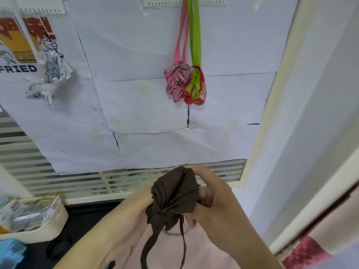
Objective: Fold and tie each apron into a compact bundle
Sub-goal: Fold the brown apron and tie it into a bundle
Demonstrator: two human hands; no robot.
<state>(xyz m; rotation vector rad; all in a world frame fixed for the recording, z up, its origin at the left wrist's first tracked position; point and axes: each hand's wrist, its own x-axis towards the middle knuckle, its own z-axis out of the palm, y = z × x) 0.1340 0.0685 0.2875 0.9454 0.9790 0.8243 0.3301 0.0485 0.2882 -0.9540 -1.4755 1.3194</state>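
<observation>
A dark brown apron [173, 197] is bunched into a tight ball between both my hands, low in the middle of the view. My right hand [211, 199] grips the ball from the right, fingers curled over its top and thumb under it. My left hand [140, 199] holds it from the left and is mostly hidden behind the cloth. Two brown straps [165, 247] hang down from the bundle. On the wall above hang a pink checked apron bundle [175, 82] and a pink-and-green bundle [196, 88] by their straps, and a white printed bundle [48, 76] at the left.
The wall is covered with white paper sheets [136, 103] over a slatted window. A cream basket [37, 216] full of packets sits at the lower left on a dark surface. A white door frame [272, 113] runs down the right. Pale pink cloth [194, 253] lies below my hands.
</observation>
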